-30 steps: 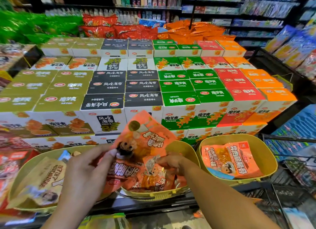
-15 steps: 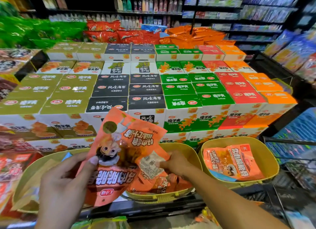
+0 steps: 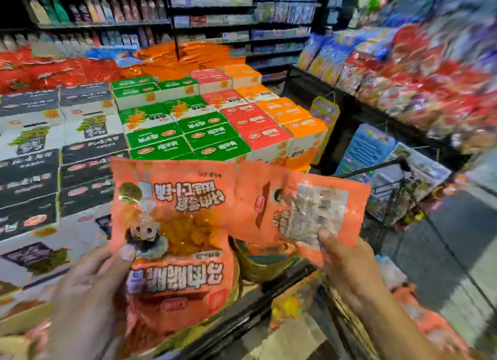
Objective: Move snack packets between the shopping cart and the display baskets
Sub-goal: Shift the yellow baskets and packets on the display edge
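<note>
My left hand (image 3: pixel 88 292) grips an orange snack packet (image 3: pixel 177 225) printed with a cartoon figure, held upside down in front of me. My right hand (image 3: pixel 349 268) holds a second orange snack packet (image 3: pixel 309 209) by its lower edge, barcode side toward me, just right of the first. Both packets are raised above the yellow display baskets; only a piece of one basket (image 3: pixel 258 268) shows between them. The wire shopping cart (image 3: pixel 395 195) stands to the right, partly blurred.
Stacked cartons in black, green, red and orange (image 3: pixel 204 123) fill the display behind the packets. A black rack of bagged snacks (image 3: pixel 419 85) runs along the right. Shelves of bottles (image 3: pixel 88 13) line the back wall. Grey floor (image 3: pixel 457 252) lies at the lower right.
Both hands have lifted their packets up out of the middle basket, and my view has swung right toward the cart. The right hand now holds a packet fully raised.
</note>
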`<state>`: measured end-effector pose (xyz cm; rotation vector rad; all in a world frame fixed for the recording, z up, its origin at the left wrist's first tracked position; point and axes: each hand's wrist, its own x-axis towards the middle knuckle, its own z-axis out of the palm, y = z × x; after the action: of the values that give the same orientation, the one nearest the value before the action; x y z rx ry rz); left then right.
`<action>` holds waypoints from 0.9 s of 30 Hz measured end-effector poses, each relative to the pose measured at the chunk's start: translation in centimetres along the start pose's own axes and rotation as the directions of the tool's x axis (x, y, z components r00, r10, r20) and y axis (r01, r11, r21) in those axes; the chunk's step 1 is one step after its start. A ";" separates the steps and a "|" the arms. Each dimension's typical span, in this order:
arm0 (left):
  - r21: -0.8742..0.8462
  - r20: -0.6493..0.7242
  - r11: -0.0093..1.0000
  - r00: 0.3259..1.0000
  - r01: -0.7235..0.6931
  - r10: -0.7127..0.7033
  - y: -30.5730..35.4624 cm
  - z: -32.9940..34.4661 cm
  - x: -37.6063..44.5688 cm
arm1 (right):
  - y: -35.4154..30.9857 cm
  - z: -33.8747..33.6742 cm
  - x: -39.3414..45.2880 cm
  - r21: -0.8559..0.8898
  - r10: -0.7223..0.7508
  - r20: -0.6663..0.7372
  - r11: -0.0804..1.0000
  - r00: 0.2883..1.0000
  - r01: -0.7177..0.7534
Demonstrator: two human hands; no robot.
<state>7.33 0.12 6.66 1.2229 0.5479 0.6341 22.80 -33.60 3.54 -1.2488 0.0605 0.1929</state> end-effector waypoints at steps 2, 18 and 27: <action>0.009 0.093 0.998 0.993 0.070 -0.071 -0.8 3.7 0.5 | -1.3 -3.7 -0.8 0.133 0.024 -0.124 0.991 0.992 -0.007; 0.080 0.515 0.951 0.804 0.299 -0.296 -15.7 37.2 -7.1 | -4.7 -36.6 -4.9 0.459 0.167 -0.584 0.875 0.794 0.154; 0.378 0.509 0.881 0.731 0.284 -0.454 -27.6 50.4 -8.3 | -3.9 -48.8 -3.1 0.532 0.292 -0.678 0.828 0.674 0.176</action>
<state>40.25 -45.73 -6.74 1.4350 0.3403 -0.1928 23.39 -81.27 -7.82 -0.6454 0.8297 -0.2892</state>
